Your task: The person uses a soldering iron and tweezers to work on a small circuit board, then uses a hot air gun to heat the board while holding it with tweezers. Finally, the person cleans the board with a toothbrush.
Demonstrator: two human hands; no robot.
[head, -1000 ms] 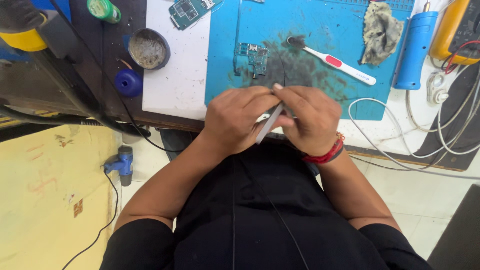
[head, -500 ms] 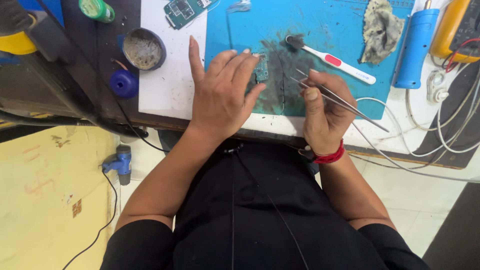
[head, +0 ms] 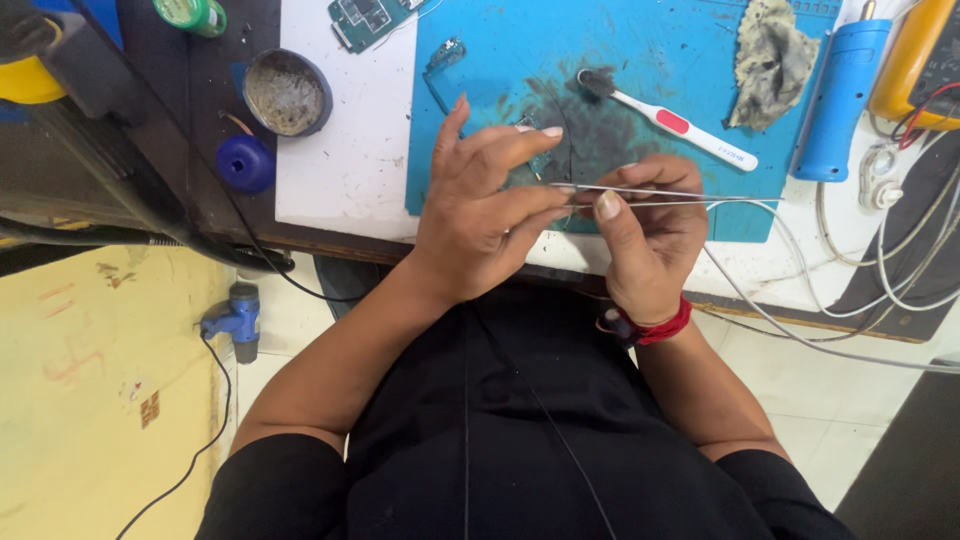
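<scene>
Nearby, a white-handled toothbrush (head: 668, 118) lies on our blue mat (head: 640, 50); our right hand (head: 650, 235) pinches thin steel tweezers (head: 665, 195), left hand (head: 485, 215) fingers loosely spread touching their tip.

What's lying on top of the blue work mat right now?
On the blue work mat lie a white toothbrush with a red grip, a dirty grey rag and a dark smudge. Both hands, holding thin metal tweezers, cover the mat's near edge.
</scene>
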